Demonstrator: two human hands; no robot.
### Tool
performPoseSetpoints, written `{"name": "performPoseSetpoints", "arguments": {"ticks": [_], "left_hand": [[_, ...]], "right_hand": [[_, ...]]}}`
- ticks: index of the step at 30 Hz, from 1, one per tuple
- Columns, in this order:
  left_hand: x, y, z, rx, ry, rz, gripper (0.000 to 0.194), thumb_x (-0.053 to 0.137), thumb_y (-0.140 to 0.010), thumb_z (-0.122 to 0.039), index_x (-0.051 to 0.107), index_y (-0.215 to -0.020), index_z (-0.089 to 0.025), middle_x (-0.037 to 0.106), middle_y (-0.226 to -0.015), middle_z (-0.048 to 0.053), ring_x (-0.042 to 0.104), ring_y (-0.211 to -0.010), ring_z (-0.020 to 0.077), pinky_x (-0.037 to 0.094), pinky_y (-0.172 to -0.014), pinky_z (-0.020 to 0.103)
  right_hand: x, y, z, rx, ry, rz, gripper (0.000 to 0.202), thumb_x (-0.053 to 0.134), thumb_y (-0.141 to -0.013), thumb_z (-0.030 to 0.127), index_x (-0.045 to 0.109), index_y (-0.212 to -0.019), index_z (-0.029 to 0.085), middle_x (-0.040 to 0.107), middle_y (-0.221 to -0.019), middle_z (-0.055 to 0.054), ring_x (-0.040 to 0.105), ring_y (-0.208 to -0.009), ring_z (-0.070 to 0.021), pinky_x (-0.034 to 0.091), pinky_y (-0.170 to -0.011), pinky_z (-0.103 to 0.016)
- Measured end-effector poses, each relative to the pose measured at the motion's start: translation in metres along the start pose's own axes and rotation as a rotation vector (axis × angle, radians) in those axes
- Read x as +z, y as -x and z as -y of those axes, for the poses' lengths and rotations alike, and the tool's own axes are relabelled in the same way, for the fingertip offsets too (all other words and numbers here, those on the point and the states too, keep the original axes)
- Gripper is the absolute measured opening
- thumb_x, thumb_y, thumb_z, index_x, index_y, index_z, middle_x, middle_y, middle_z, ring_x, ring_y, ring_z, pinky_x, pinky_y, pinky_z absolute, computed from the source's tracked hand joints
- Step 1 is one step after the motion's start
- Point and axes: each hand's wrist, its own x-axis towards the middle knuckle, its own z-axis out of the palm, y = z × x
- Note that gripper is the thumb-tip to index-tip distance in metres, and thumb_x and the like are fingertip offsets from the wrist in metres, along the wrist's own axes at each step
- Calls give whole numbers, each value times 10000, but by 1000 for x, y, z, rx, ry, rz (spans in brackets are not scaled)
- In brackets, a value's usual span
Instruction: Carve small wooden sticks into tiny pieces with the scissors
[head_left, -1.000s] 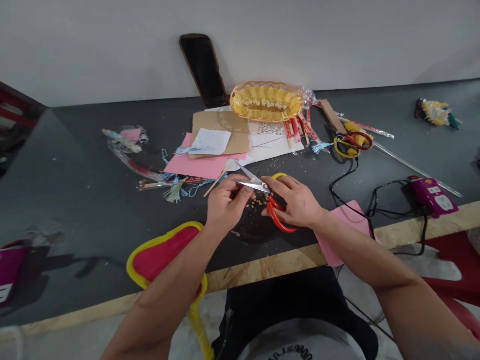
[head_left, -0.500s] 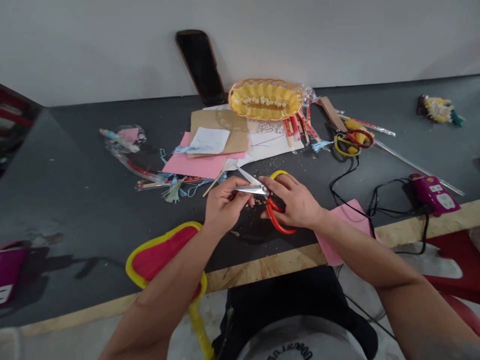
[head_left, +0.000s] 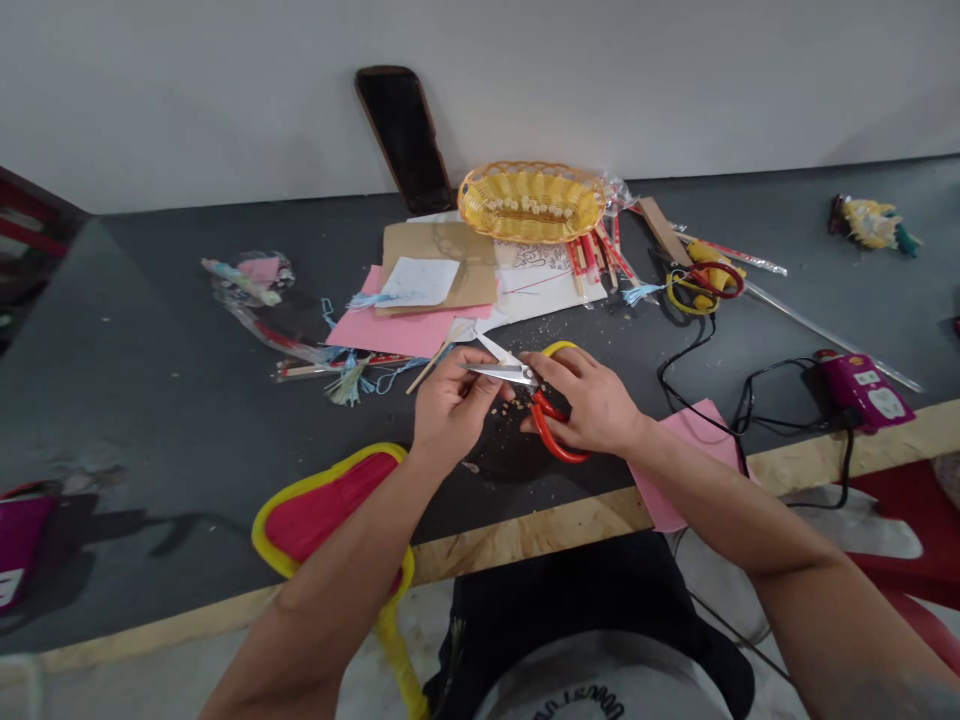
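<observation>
My right hand (head_left: 600, 405) grips a pair of scissors (head_left: 553, 428) with red and yellow handles, its fingers in the loops. The silver blades are parted and point left, towards my left hand (head_left: 450, 410). The thumb and fingers of that hand are pinched together beside the blades. What they hold is too small and too hidden to make out. Small tan crumbs (head_left: 517, 408) lie scattered on the dark table below the blades. A thin wooden stick (head_left: 433, 362) rests just beyond my left hand, near blue tassels (head_left: 349, 382).
A yellow basket (head_left: 532, 228) with small pale pieces stands at the back. Pink paper (head_left: 360, 330), red-wrapped sticks (head_left: 589, 262) and a phone (head_left: 405, 140) surround it. More scissors (head_left: 686, 300) and a corded purple power socket (head_left: 866, 395) lie right. A yellow-rimmed red fan (head_left: 322, 505) lies front left.
The hands and scissors keep almost the same place, with the blades still parted. The view has shifted very slightly.
</observation>
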Motion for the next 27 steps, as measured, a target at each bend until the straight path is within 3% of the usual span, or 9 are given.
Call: {"name": "performPoseSetpoints", "arguments": {"ticks": [7, 12, 17, 27], "left_hand": [[-3, 2, -2, 7, -41, 55, 231, 684, -894, -390, 657, -782, -190, 662, -599, -9, 484, -469, 94, 356, -483, 226], [-4, 3, -5, 18, -66, 73, 286, 648, -916, -374, 636, -697, -190, 651, -594, -1, 530, -537, 112, 399, -548, 240], [-3, 1, -8, -20, -29, 87, 327, 668, -899, -448, 622, -708, -187, 648, -572, 0, 496, -486, 102, 373, -496, 232], [-1, -1, -10, 2, -19, 81, 363, 670, -898, -502, 610, -718, -193, 630, -550, -2, 583, -501, 120, 465, -518, 234]], "right_hand": [[-1, 0, -2, 0, -52, 40, 774, 607, -860, 693, 484, -1430, 184, 596, -1150, -145, 570, -1093, -314, 523, -1001, -516], [0, 0, -5, -31, -50, 35, 794, 600, -866, 698, 485, -1437, 158, 600, -1153, -147, 571, -1088, -306, 516, -1018, -499], [2, -1, -6, -55, -76, 20, 775, 581, -888, 685, 485, -1435, 145, 613, -1160, -153, 581, -1089, -297, 525, -1012, -492], [1, 3, 0, -19, 20, 53, 692, 543, -946, 610, 493, -1438, 125, 669, -1135, -167, 663, -1039, -296, 581, -905, -447]]}}
